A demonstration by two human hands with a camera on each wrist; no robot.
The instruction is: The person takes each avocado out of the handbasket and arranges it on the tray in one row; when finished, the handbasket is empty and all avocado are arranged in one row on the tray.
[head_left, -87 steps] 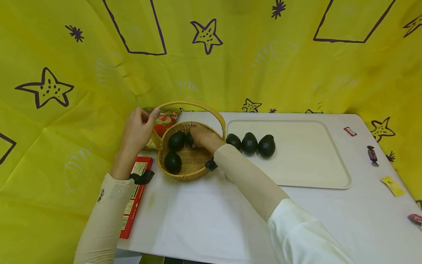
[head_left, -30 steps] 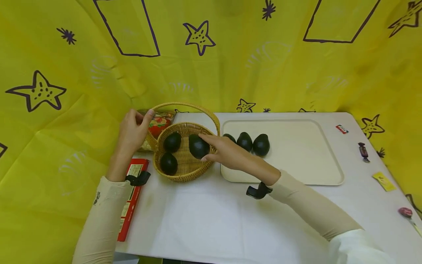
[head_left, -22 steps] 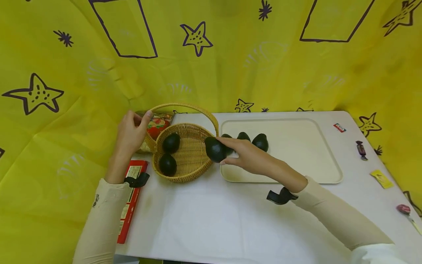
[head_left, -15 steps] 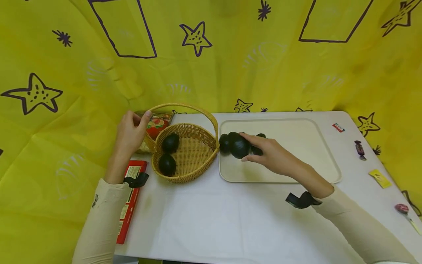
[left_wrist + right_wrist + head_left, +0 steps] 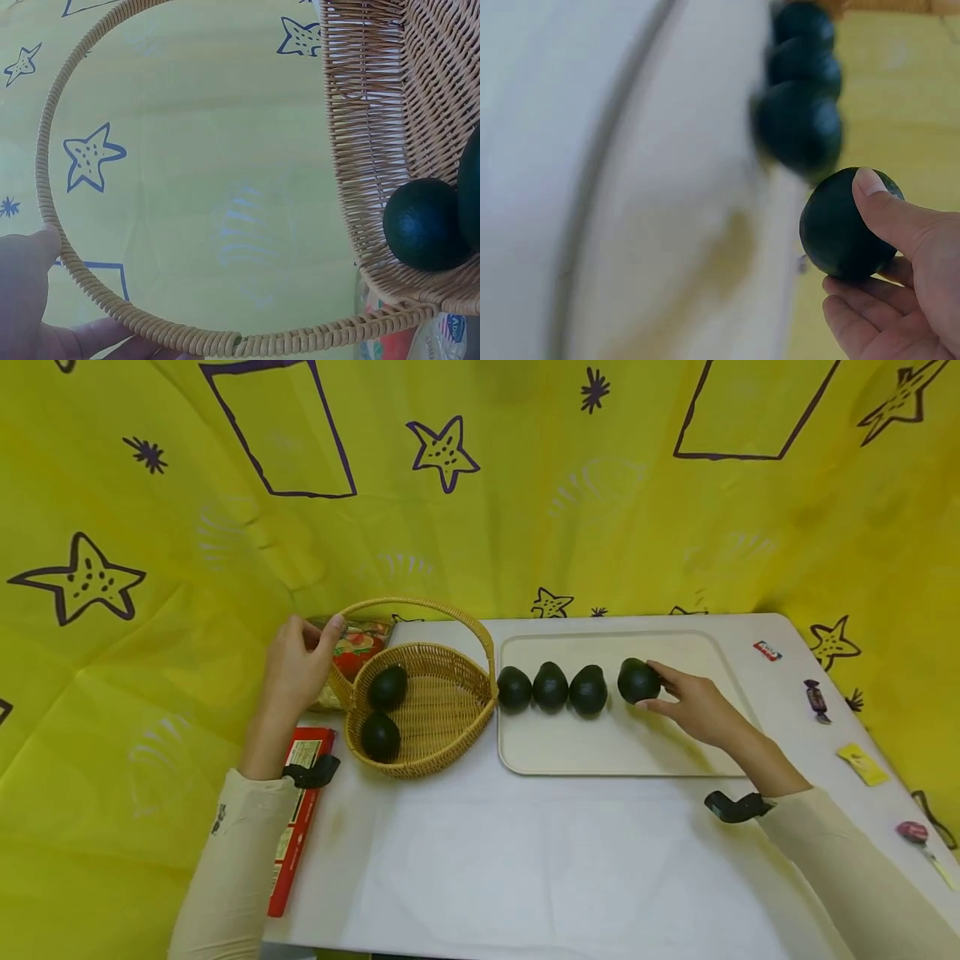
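A wicker basket (image 5: 442,752) stands left of a cream tray (image 5: 637,752) and holds two dark avocados (image 5: 387,686) (image 5: 380,736). Three more avocados lie in a row on the tray's left part (image 5: 514,687) (image 5: 551,687) (image 5: 588,690). My right hand (image 5: 654,687) grips a fourth avocado (image 5: 636,680) just right of that row, low over the tray; I cannot tell if it touches. In the right wrist view thumb and fingers (image 5: 855,319) curl round this avocado (image 5: 840,225). My left hand (image 5: 318,627) holds the left end of the basket handle (image 5: 420,606), whose hoop (image 5: 52,120) shows in the left wrist view.
A red flat box (image 5: 296,827) lies under my left forearm at the table's left edge. A colourful snack packet (image 5: 358,643) sits behind the basket. Several wrapped sweets (image 5: 817,697) lie along the table's right side. Yellow star-printed cloth (image 5: 480,510) hangs behind and at both sides.
My right hand lifted an avocado out of the basket and carried it rightwards past the three on the tray to the right end of the row. The left hand stayed on the handle.
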